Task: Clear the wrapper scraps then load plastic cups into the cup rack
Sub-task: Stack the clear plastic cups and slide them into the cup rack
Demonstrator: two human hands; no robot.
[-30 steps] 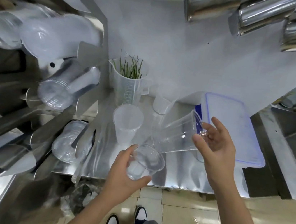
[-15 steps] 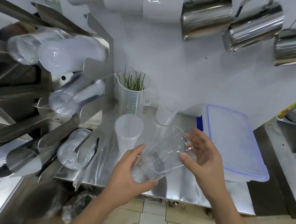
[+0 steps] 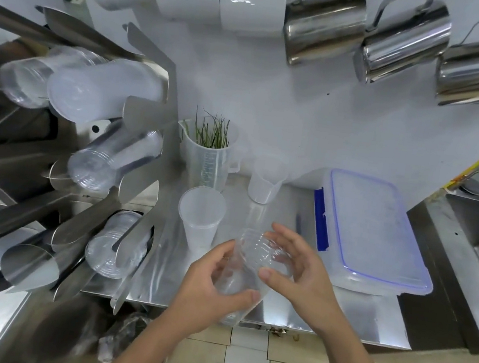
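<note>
1. Head view: both hands hold a clear, ribbed plastic cup stack (image 3: 246, 270) above the front edge of the shiny steel table (image 3: 336, 313).
2. The left hand (image 3: 206, 286) wraps the stack's lower end, its grip closed with the thumb pressed across the front.
3. The right hand (image 3: 302, 276) cups the upper end, thumb on the side and fingers curled over the top, so its grip pinches the stack too.
4. Just beyond the grip stands a frosted, tapered plastic cup (image 3: 200, 217), upright on the table.
5. Left of the grip, the angled steel cup rack (image 3: 145, 144) carries clear cups in its slots.
6. Right of the grip lies a blue-trimmed, lidded plastic box (image 3: 374, 232).
</note>
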